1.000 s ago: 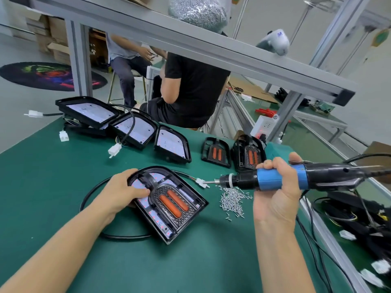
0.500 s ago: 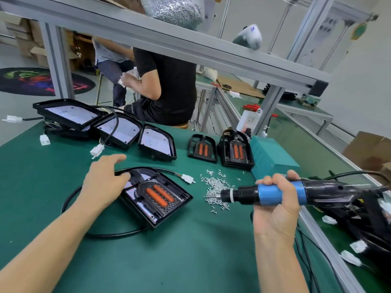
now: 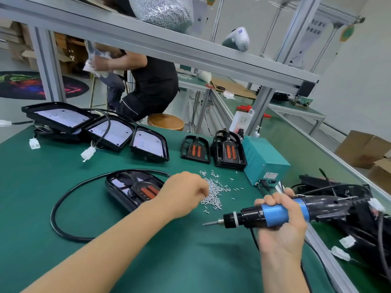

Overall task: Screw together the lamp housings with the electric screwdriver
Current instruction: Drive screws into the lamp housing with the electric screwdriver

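A black lamp housing [image 3: 129,187] with two orange strips lies on the green mat, its black cable [image 3: 63,208] looped to the left. My left hand [image 3: 182,193] reaches over its right edge, fingers curled down into the pile of small silver screws [image 3: 213,193]; what the fingertips hold is hidden. My right hand [image 3: 281,225] grips the blue and black electric screwdriver [image 3: 264,214], held level with the bit pointing left, just below the screws.
Three open housings [image 3: 148,144] with white boards stand at the back left, two orange-strip covers [image 3: 228,151] beside a teal power box [image 3: 264,163]. Black cabled housings [image 3: 359,218] pile at the right edge. A person sits behind the bench frame [image 3: 190,53].
My left hand left the lamp housing and moved right onto the screw pile. The right hand with the screwdriver dropped lower and nearer to me.
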Available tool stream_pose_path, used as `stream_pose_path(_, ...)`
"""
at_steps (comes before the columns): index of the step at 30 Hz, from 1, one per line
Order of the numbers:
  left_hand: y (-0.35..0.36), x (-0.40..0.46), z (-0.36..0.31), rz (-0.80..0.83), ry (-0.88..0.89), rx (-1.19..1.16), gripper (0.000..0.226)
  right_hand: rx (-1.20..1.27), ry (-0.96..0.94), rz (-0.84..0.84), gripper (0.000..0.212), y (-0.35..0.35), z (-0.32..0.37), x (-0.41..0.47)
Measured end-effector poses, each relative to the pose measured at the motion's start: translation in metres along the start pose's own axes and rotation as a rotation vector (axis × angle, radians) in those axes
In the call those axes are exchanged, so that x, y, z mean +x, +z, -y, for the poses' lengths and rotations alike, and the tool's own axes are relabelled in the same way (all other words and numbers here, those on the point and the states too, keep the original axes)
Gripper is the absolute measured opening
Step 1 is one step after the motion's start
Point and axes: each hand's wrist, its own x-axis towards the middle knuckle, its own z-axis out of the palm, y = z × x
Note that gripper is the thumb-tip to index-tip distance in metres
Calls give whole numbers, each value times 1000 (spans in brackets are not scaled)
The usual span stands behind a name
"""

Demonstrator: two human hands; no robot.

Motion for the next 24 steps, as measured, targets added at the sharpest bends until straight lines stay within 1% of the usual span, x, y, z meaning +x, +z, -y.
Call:
stream_pose_path(3,20,16,-8,177,12,169,26,-2,7,-13,22,-4,2,-1)
stream_pose_path(5,30,22,-11,242,17,274,28,1,16,-10,22,-4,4,-1)
stream_pose_path(7,38,26,-13,274,5,350,29,7,19,-9,24,-6,7,0)
stream_pose_path(11,50,29,-15,258,-46,410,26,0,14,-3,24,-8,11,2)
stream_pose_path(14,56,27,-15,239,-99,389,27,-9,11,3,25,-9,12,3)
stream_pose_path(18,58,24,-14,218,-114,365,28,-17,3,16,25,-9,12,3)
stream_pose_path(20,58,23,-15,218,-101,387,27,-13,6,18,24,-8,12,3)
stream_pose_path(24,62,20,-14,237,-13,491,27,-6,7,18,24,-8,13,3)
